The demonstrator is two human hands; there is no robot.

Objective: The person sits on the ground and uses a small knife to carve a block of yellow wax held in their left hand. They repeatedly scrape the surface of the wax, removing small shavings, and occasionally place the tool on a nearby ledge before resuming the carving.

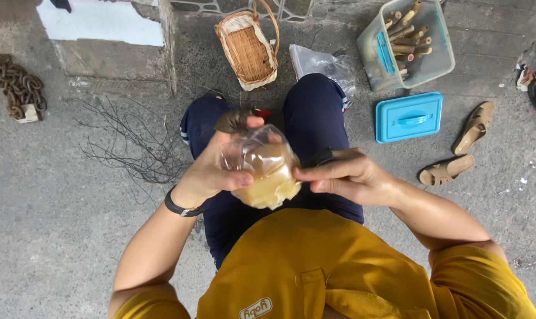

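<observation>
Both hands meet in front of the person's chest, above the lap, and between them is a small clear plastic bag filled with some pale yellow, soft-looking material. The left hand is curled around the left side of the bag, with the thumb pressed on the front near the bottom and the fingers wrapped behind, so it is closed on the bag; a dark tuft shows at its fingertips, and I cannot tell what this is. The right hand pinches the right edge of the bag with thumb and fingers nearly closed, and it seems also to hold a thin dark object, which is too hidden to name. I judge the bag to be light and soft: it bulges and bends under the fingers, so it will change shape when squeezed. The film looks smooth and shiny, probably a little slippery, and thin enough to tear if it is pulled hard. The safer place to take hold is around the full lower part, or at the gathered top. On the concrete floor beyond the knees lie a wicker basket, a clear plastic box with short sticks, and a blue lid.
</observation>
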